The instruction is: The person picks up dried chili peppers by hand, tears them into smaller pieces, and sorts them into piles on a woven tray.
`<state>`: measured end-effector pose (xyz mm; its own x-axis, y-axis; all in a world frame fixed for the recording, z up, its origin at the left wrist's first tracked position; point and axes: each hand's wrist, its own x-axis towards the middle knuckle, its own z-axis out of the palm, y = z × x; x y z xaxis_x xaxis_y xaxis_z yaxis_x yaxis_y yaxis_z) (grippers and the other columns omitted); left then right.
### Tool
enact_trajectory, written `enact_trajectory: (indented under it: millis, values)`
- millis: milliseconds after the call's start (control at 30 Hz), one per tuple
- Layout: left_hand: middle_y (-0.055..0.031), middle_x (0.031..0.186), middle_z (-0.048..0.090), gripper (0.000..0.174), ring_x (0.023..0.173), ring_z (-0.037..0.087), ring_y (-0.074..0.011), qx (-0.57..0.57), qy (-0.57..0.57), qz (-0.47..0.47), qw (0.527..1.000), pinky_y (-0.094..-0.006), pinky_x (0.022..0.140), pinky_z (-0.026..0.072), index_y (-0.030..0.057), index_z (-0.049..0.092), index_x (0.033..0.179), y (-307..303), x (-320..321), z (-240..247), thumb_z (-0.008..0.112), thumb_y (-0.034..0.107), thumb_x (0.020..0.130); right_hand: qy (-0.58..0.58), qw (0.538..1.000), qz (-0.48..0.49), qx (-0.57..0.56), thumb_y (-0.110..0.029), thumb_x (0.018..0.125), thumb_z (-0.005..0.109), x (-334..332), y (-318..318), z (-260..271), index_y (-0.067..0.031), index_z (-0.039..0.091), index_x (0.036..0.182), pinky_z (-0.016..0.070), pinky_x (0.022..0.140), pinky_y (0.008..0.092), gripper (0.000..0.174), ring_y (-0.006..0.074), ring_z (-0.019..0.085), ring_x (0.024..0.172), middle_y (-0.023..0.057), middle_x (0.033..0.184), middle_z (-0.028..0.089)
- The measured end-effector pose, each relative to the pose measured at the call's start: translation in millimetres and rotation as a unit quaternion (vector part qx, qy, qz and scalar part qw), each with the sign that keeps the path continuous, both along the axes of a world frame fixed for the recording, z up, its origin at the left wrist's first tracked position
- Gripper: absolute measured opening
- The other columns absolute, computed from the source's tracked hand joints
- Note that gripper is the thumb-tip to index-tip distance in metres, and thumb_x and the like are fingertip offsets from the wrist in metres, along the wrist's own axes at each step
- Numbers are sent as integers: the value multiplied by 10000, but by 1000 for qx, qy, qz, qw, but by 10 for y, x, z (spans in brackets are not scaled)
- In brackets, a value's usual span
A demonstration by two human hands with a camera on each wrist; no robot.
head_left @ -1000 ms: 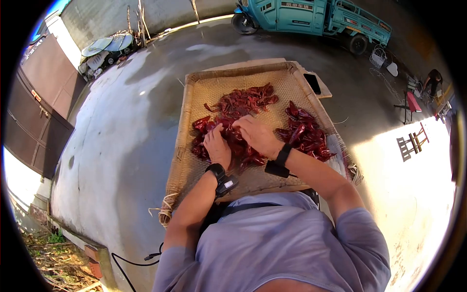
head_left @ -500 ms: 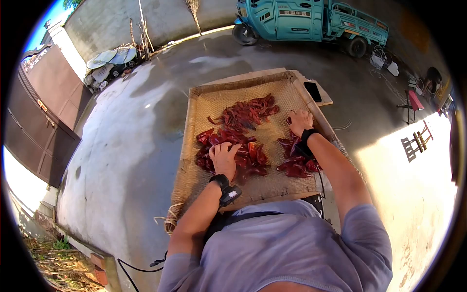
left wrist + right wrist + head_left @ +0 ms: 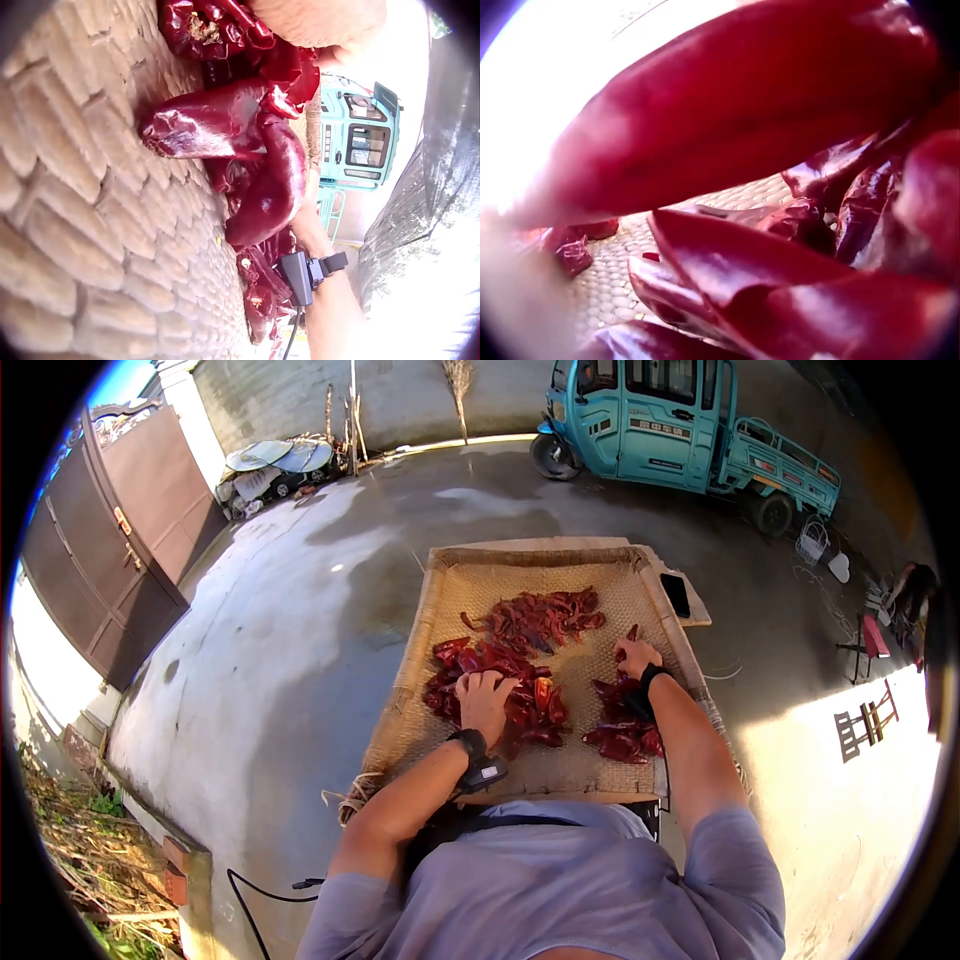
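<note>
A woven tray (image 3: pixel 412 678) holds red peppers in three piles. On the left pile (image 3: pixel 548 712) lies the left hand (image 3: pixel 484 703), back upward and fingers loosely bent; its palm side (image 3: pixel 322 21) shows above glossy peppers (image 3: pixel 270 180) in the left wrist view. Over the right pile (image 3: pixel 622 736), the right hand (image 3: pixel 638 658) pinches a red pepper (image 3: pixel 632 632), whose end points away from the body. That pepper (image 3: pixel 727 112) fills the upper part of the right wrist view, above other peppers (image 3: pixel 765 277). Thinner, shrivelled pieces (image 3: pixel 540 620) form the back pile.
A phone (image 3: pixel 675 595) lies on a board (image 3: pixel 697 610) beyond the tray's back right corner. Farther off stand a teal three-wheeled vehicle (image 3: pixel 660 440), a brown gate (image 3: pixel 110 560) and a small stool (image 3: pixel 868 645). A person (image 3: pixel 912 595) is at the far right.
The right hand has left the left pile for the right one and now holds a pepper. On the left pile, the left hand remains. The head view has shifted, showing the tray lower.
</note>
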<state>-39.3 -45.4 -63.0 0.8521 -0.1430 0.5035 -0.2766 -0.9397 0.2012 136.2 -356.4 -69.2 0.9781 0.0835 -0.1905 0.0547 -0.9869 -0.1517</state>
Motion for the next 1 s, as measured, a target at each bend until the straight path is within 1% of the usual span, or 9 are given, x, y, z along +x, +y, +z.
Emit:
enact_trajectory:
  millis: [100,200,367,600,667,767,867,933,1000]
  values:
    - [-88,1134,541,462,1141,462,-306,-12,-12,3,1000,-514,1083,275,160,654,1186,14,7,-36,594,-59,783,6,988,-51,146,-243,958,648,40,-38,-48,-149,574,1209,513,811,484,278,278,598,978,80,1121,622]
    - [-93,1154,537,468,1155,460,-312,-40,-21,-11,999,-516,1090,271,158,654,1191,39,2,-86,598,-70,786,12,993,-76,93,-230,935,682,46,-24,-17,-149,563,1139,509,794,488,250,285,598,978,91,1101,615]
    - [-98,1157,531,439,1161,465,-307,-49,-25,-7,998,-526,1103,258,166,654,1178,28,-2,-139,596,-41,796,-37,997,-64,38,-45,911,671,247,3,-259,-142,506,1110,410,542,410,276,247,516,575,122,708,536]
    - [-86,1176,558,427,1152,487,-296,-101,-82,-1,991,-505,1084,289,170,691,1137,32,31,-183,601,-32,771,-143,989,10,-27,-51,894,657,170,104,60,-152,536,1091,427,648,445,253,305,538,726,111,796,550]
    - [-105,1180,543,339,1177,478,-306,-150,-75,-3,986,-508,1109,262,164,692,1147,3,22,-137,622,27,845,-157,987,43,-6,-69,889,668,1,256,405,-143,538,1132,437,637,434,285,299,565,765,142,854,567]
    - [-105,1191,528,417,1184,469,-293,-103,-119,-4,988,-510,1118,253,172,597,1271,-36,38,-59,652,111,862,-109,977,84,164,-53,847,667,-497,669,995,-113,557,1135,447,652,366,315,206,558,760,94,887,570]
    - [-100,1294,507,526,1264,438,-291,-111,-133,-52,984,-518,1136,239,176,510,1363,-81,-10,116,677,164,865,-25,914,164,370,-53,816,660,-700,994,1026,-80,570,1118,446,664,324,317,146,533,762,39,898,561]
    - [-61,1266,557,494,1268,459,-275,-96,-114,-100,984,-518,1121,258,162,565,1287,-82,-42,130,716,144,817,45,869,207,447,-55,799,655,-801,1151,837,-58,576,1105,445,672,311,317,131,516,763,11,899,551]
    - [-53,1183,597,363,1193,503,-265,-66,-98,-102,988,-493,1092,286,147,638,1155,-54,-11,5,713,137,800,73,863,218,449,-110,820,672,-639,1184,424,-30,584,1158,453,841,317,358,164,544,932,42,1054,594]
